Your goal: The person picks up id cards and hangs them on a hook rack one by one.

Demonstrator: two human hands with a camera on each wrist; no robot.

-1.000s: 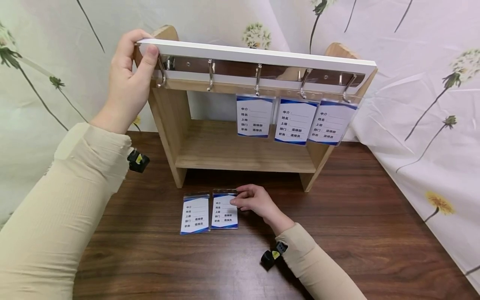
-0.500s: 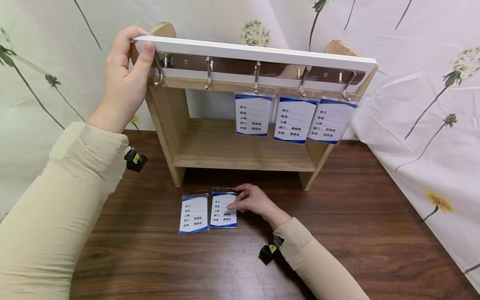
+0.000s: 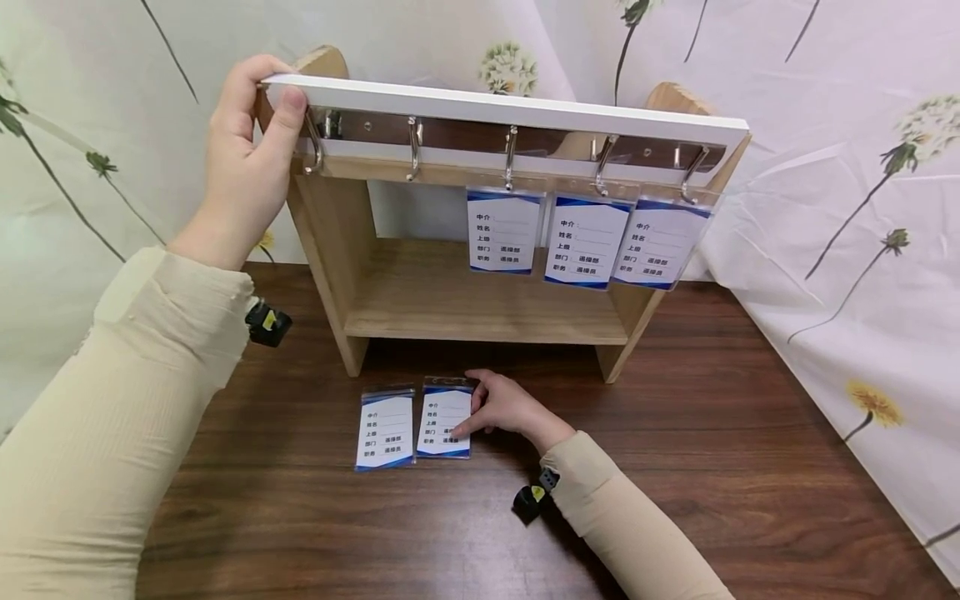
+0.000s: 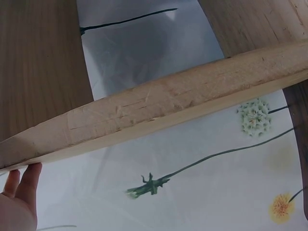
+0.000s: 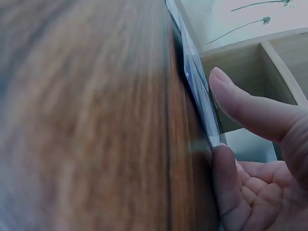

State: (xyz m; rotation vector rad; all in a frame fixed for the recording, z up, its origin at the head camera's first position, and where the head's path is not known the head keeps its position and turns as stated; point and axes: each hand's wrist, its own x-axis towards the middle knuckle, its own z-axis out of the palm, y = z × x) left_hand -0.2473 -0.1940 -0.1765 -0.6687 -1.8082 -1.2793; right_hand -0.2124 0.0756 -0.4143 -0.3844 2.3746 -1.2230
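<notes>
My left hand (image 3: 243, 158) grips the upper left corner of a wooden hook rack (image 3: 487, 317), thumb in front and fingers behind. In the left wrist view, fingertips (image 4: 30, 185) touch the side panel (image 4: 144, 108). My right hand (image 3: 510, 408) is at the right-hand badge holder (image 3: 442, 417) on the table. In the right wrist view, the index finger touches that badge holder's edge (image 5: 199, 86); the thumb extends over its face, apparently slightly apart. Another badge holder (image 3: 386, 429) lies just to its left. Three more badge holders (image 3: 506, 229) hang from the rack's middle and right hooks.
Two hooks on the left, one a bare hook (image 3: 414, 150), carry nothing. The rack stands on a dark wood table (image 3: 360, 533), against a flower-printed cloth (image 3: 847, 167). A wooden shelf board (image 3: 480, 292) spans its lower part.
My right thumb has slid down the badge holder's face, spreading away from the index finger. The badge holder stays flat on the table. My left hand keeps its grip.
</notes>
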